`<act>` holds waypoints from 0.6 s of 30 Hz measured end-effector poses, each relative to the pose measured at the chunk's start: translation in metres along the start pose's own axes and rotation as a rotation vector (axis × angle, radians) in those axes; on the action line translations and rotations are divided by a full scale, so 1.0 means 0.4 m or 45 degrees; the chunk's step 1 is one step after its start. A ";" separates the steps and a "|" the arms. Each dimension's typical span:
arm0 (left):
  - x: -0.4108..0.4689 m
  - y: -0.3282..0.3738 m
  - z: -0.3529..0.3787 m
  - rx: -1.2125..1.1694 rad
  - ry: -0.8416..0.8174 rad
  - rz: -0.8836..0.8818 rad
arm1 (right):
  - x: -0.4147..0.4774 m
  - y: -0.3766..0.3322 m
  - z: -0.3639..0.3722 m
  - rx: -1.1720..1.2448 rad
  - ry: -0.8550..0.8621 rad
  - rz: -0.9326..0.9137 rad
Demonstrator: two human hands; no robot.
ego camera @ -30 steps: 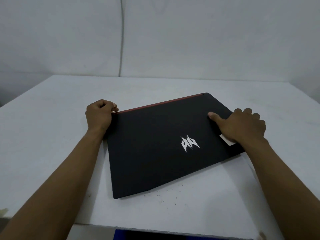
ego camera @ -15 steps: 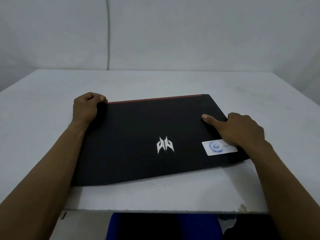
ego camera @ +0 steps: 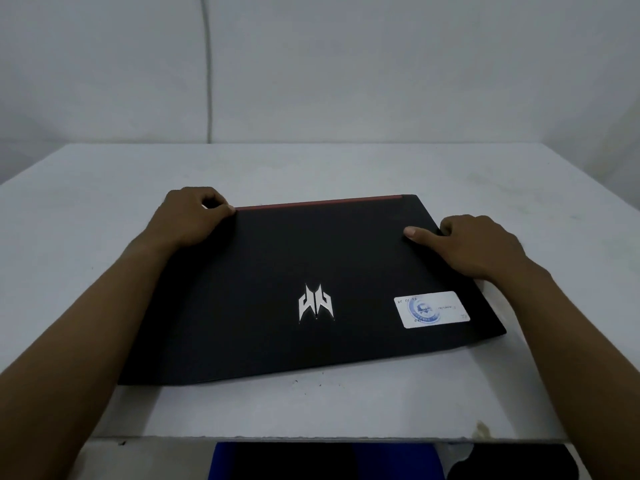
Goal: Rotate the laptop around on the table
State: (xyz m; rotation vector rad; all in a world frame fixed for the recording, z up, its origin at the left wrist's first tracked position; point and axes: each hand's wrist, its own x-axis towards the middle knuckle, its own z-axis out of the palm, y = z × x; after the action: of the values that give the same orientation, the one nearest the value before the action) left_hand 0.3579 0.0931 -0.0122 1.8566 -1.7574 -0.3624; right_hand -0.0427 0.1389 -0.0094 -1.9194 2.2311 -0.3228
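1. Head view. A closed black laptop (ego camera: 311,289) lay flat on a white table (ego camera: 86,209), lid up, in the middle of the near half.
2. Its long axis ran left to right, almost level with the table's near edge; the right end sat slightly farther away than the left.
3. The red strip (ego camera: 318,203) along the hinge edge faced away from the person. The silver logo (ego camera: 316,303) read upside down from the wearer's side.
4. A white sticker (ego camera: 431,309) with a blue stamp sat on the lid near the right front corner.
5. Left hand (ego camera: 188,216): fingers curled, gripping the far left corner of the laptop, thumb tip at the end of the red strip.
6. Right hand (ego camera: 481,245): thumb pressed flat on the lid near the far right corner, the other fingers curled over the right edge, grasping it.
7. Both forearms reached in from the near corners. Blue and black cloth (ego camera: 242,460) showed below the table edge.
8. Against a second earlier: the laptop had been skewed, its right end swung well away; now it was turned almost square.
9. The sticker, then mostly under the right hand, was fully uncovered. Both grips looked unchanged.
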 end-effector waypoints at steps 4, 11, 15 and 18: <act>0.015 0.079 0.038 0.141 -0.141 0.166 | 0.074 0.020 0.009 0.119 0.040 -0.107; 0.067 0.305 0.179 0.337 -0.386 0.407 | 0.164 0.127 0.049 0.384 0.256 -0.215; 0.068 0.385 0.231 0.404 -0.494 0.498 | 0.161 0.150 0.052 0.252 0.297 -0.109; 0.075 0.447 0.269 0.409 -0.554 0.465 | 0.158 0.153 0.055 0.092 0.242 -0.041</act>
State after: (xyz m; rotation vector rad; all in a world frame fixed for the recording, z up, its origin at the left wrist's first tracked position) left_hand 0.1539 0.0430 0.0054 1.6942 -2.5295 -0.3772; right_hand -0.1042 0.0840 -0.0475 -1.9626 2.2699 -0.6056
